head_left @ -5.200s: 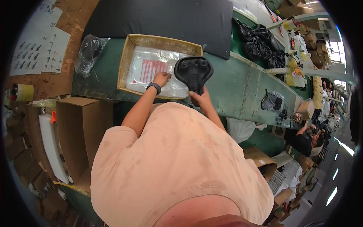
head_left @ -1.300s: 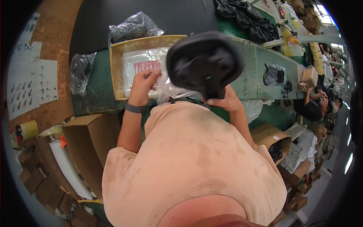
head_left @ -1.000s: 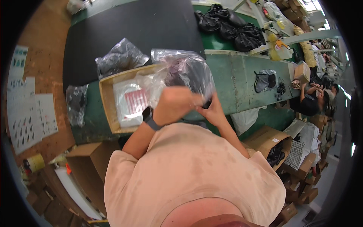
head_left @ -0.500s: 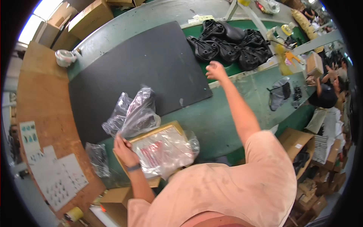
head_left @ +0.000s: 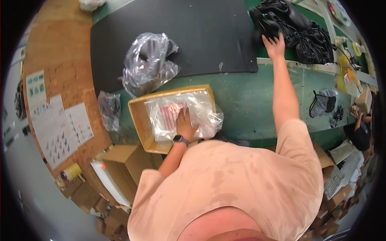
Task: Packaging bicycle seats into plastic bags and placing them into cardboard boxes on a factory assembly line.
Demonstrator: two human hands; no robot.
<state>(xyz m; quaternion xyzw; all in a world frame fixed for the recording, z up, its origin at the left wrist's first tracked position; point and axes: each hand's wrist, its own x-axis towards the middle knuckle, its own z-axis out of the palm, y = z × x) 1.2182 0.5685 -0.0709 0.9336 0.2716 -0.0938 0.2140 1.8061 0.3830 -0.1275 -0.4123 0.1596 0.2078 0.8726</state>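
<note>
My left hand (head_left: 185, 126) lies with fingers spread on clear plastic bags with red printing (head_left: 171, 116), inside an open cardboard box (head_left: 138, 120). At the far right, my right hand (head_left: 275, 48) has its fingers at the near edge of a black bicycle saddle (head_left: 264, 25). That saddle is blurred and tilted, and the fingers appear to grip it; their tips are partly hidden. More black saddles (head_left: 307, 48) are heaped beside it, several with the underside up. A clear plastic bag with dark contents (head_left: 148, 60) sits on the black mat (head_left: 209, 36) beyond the box.
Another bagged dark item (head_left: 109, 110) lies left of the box. Printed sheets (head_left: 60, 128) lie on the brown board at left. A grey mesh pouch (head_left: 323, 102) rests on the green table at right. A co-worker (head_left: 358, 128) is at the far right edge.
My left hand has let go of the bag on the mat and moved onto the bags in the box. My right hand has reached farther to the saddle heap. The view has shifted.
</note>
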